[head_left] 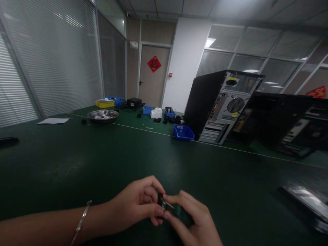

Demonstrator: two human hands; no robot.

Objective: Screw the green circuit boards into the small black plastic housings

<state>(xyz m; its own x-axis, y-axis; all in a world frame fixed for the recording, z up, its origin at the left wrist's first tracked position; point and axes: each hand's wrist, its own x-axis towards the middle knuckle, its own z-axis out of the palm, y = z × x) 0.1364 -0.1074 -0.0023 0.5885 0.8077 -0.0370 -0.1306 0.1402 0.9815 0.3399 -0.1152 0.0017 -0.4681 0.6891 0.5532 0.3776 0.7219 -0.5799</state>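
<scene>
Low in the head view, both my hands meet over a dark green table (77, 160). My left hand (138, 205), with a thin metal bangle on its wrist, pinches one end of a small dark part with a green edge (166, 205). My right hand (192, 218) grips the same small part from the right, between thumb and fingers. Fingers hide most of the part, so its exact kind is unclear.
A black computer tower (220, 106) stands at the back right, rear panel facing me, with another dark case (287, 119) beside it. A blue bin (183, 132), a metal bowl (103, 115), a yellow tray (104, 103) and a white sheet (53, 120) lie farther back. A shiny flat panel (307, 201) rests at the right edge.
</scene>
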